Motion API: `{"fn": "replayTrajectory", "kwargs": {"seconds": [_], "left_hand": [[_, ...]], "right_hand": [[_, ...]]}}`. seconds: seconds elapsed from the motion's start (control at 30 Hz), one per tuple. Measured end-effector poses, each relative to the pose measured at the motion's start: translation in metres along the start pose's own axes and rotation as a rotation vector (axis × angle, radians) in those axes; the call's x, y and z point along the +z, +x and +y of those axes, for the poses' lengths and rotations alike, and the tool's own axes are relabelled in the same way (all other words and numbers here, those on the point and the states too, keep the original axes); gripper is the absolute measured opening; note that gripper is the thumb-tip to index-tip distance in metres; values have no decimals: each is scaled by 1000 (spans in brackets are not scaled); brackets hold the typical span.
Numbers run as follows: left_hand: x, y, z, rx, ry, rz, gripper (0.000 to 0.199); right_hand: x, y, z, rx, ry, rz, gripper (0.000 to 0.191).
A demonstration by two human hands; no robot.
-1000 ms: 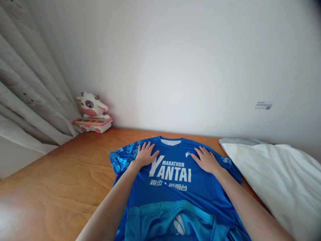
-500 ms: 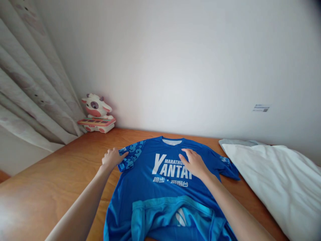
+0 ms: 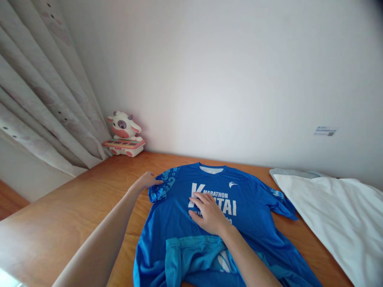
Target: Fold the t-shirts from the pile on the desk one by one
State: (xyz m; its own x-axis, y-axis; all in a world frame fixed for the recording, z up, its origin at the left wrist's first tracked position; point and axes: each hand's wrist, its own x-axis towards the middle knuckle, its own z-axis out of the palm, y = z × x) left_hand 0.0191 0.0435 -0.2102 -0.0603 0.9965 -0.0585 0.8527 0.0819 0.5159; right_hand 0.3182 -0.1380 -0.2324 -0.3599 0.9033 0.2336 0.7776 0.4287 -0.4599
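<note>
A blue T-shirt with white lettering lies spread front up, its collar towards the wall. Its lower hem is folded up, showing the lighter blue inside. My left hand is at the patterned sleeve on the left, thumb and fingers on the cuff edge. Over the lettering on the chest is my right hand, fingers spread and holding nothing; it hides some of the letters. The other sleeve lies out to the right.
The shirt lies on a wooden surface against a white wall. A cow toy with a keyboard stands at the back left, beside a curtain. White cloth lies at the right.
My right hand has moved left and nearer across the chest, uncovering the small white logo. My left hand stays at the left sleeve. The whole view has shifted slightly.
</note>
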Motion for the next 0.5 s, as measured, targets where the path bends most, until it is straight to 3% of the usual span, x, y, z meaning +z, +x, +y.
{"fn": "replayTrajectory", "kwargs": {"seconds": [0.1,0.2,0.37,0.5], "left_hand": [[-9,-3,3,15,-15,-165,28],[-14,-8,9,31,-66,-224,17],[-12,-18,32,58,-196,-129,25],[-4,-47,70,188,-257,-18,38]], "right_hand": [[1,-2,3,16,35,11,55],[1,-3,5,10,50,-10,59],[-1,-3,4,-4,86,-8,65],[1,-2,11,83,228,132,57]]}}
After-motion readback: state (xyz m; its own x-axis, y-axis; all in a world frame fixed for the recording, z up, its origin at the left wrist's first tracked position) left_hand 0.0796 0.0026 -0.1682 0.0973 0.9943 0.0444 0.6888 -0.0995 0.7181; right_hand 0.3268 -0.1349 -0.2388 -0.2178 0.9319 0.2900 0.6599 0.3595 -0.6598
